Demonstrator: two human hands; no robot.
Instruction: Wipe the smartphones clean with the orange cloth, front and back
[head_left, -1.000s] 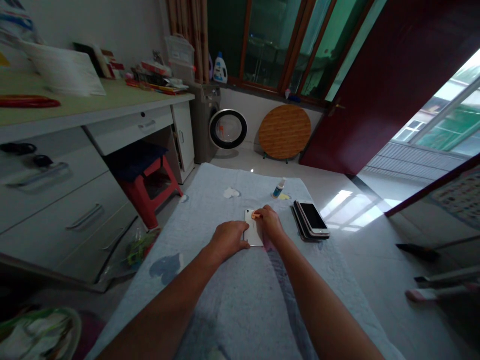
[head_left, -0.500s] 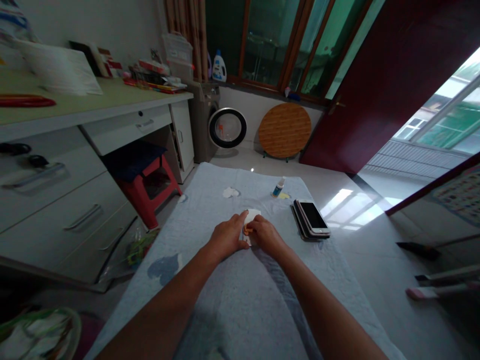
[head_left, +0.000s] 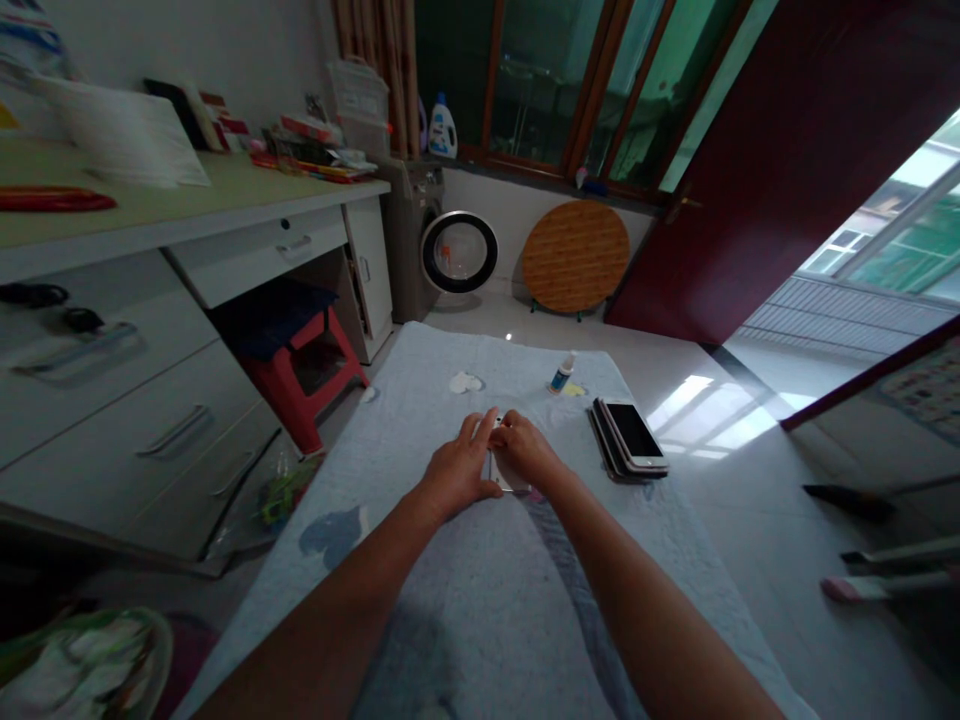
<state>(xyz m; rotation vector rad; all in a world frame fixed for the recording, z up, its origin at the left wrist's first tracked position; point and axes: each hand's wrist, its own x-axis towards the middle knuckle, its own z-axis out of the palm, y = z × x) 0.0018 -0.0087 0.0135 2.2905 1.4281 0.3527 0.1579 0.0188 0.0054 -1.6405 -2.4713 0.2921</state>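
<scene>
A pale, flat phone [head_left: 513, 478] lies on a light blue cloth [head_left: 465, 580] in front of me, largely covered by my hands. My left hand [head_left: 459, 466] grips its left side, fingers along the upper part and thumb by the lower edge. Over the phone's upper end, my right hand [head_left: 526, 446] is closed in a pinch. A small orange thing showed in those fingers earlier; now they mostly hide it. A small white spray bottle with a blue label [head_left: 562, 372] stands beyond my hands. To the right lies a stack of phones [head_left: 634, 437], the top one screen up.
A desk with drawers [head_left: 180, 425] runs along the left, with a red stool [head_left: 300, 385] beside it. Behind stand a washing machine with its door open [head_left: 459, 252] and a round wooden tabletop [head_left: 576, 257]. A dark red door [head_left: 750, 170] is at right.
My right hand has slid up from the phone's middle to its upper end, uncovering more of the lower part. The orange thing is now mostly hidden. My left hand keeps its grip.
</scene>
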